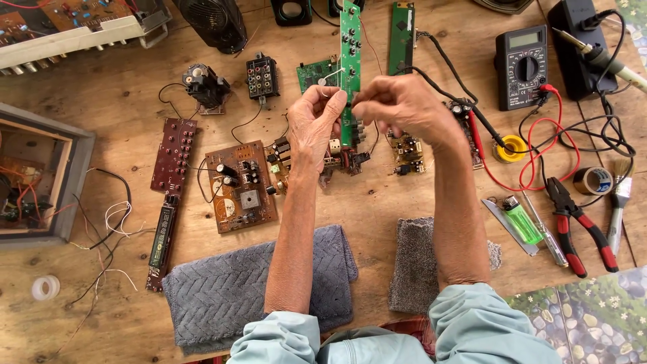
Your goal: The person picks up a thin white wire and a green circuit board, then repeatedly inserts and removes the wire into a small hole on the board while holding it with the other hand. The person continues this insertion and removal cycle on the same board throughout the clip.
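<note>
Both hands are pinching the long green circuit board (pixel 350 54), left hand (pixel 315 125) and right hand (pixel 397 104) holding it upright above the wooden table (pixel 101 135) for a closer look

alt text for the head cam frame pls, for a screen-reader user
Seen from above, a person's left hand and right hand together hold a long, narrow green circuit board upright over a wooden workbench. Around it lie brown circuit boards, a multimeter, red-handled pliers, a green lighter and two grey towels.
</note>
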